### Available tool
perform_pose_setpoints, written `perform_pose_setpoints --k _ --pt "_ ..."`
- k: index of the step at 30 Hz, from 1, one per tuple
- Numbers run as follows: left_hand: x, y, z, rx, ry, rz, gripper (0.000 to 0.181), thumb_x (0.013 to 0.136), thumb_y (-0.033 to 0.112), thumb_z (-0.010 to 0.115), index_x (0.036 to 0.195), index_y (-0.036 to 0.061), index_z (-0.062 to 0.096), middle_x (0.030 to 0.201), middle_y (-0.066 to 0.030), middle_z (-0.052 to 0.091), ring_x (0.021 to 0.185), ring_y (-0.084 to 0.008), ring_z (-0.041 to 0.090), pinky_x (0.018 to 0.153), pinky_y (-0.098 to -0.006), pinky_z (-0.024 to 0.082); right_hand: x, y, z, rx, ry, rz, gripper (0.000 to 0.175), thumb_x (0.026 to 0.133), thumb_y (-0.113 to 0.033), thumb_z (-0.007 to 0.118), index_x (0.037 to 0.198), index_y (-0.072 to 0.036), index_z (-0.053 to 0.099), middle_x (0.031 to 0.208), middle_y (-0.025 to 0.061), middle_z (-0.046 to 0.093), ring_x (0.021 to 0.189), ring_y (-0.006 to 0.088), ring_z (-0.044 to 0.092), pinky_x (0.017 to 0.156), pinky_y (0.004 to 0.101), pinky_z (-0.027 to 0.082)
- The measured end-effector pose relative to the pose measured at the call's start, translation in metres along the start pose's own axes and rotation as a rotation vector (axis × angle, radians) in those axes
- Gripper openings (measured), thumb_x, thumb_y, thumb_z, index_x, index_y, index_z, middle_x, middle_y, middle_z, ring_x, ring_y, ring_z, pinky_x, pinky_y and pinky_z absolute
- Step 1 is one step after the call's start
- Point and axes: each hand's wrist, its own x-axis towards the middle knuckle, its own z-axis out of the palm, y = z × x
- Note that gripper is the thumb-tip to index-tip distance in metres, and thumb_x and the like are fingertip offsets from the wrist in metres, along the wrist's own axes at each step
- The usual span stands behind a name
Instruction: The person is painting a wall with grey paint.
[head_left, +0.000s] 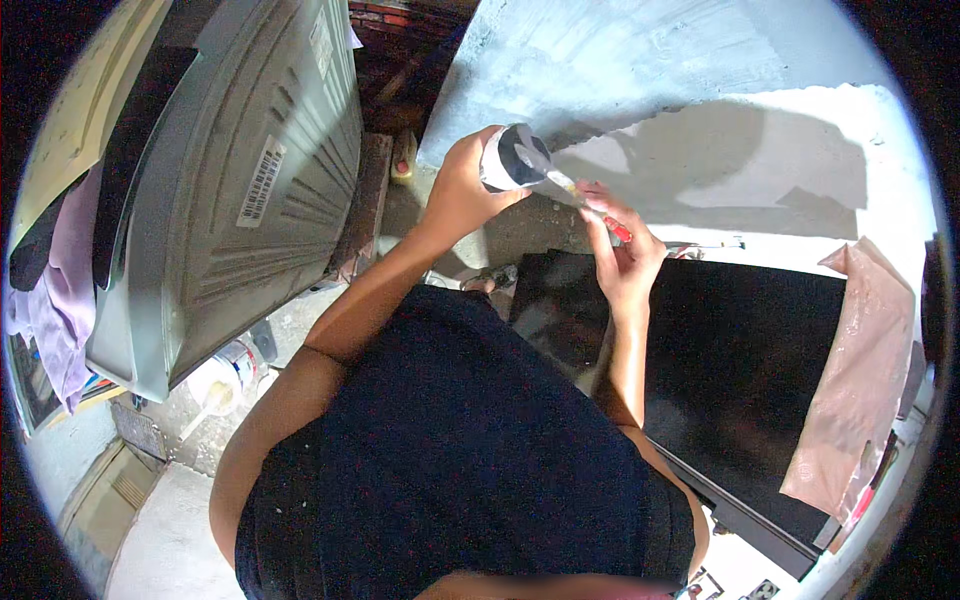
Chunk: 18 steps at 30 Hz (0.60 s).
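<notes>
My left hand (461, 187) is wrapped around a small white cup (495, 166) with a dark inside, tilted so that its mouth faces right. In my right hand (626, 255) is a slim tool with a red handle (618, 229) and a smeared, pale flat end (561, 180), which looks like a paintbrush or a putty knife. The tool's far end lies at the cup's mouth; whether it touches the inside cannot be told. Beyond both hands stands a wall, pale blue (600, 60) above and white (795, 112) below.
A large grey plastic-backed appliance (300, 202) stands at the left, with purple cloth (71, 285) beside it. Below it, a white bucket (225, 375) sits on the floor. At the right is a black flat panel (742, 360) with a pinkish-brown sheet (847, 397) over its edge.
</notes>
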Motion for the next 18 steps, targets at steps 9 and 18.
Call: perform_pose_setpoints --k 9,18 --pt "-0.003 -0.009 0.002 0.142 0.053 0.002 0.086 0.076 0.026 0.098 0.150 0.0041 0.059 0.141 -0.0196 0.068 0.135 -0.0414 0.061 0.117 -0.0502 0.047 -0.004 0.008 -0.002 0.162 0.018 0.116 0.023 0.100 0.006 0.078 0.122 0.003 0.074 0.124 0.0193 0.082 0.120 0.0244 0.078 0.110 0.0404 0.060" --pt "-0.005 -0.003 0.003 0.154 0.053 0.020 0.088 0.074 0.025 0.099 0.150 0.0031 0.058 0.138 -0.0195 0.067 0.135 -0.0414 0.060 0.116 -0.0508 0.048 -0.003 0.060 0.009 0.631 0.424 0.615 0.022 0.110 -0.007 0.071 0.128 0.005 0.068 0.125 0.0229 0.076 0.113 0.0349 0.078 0.107 0.0517 0.065"
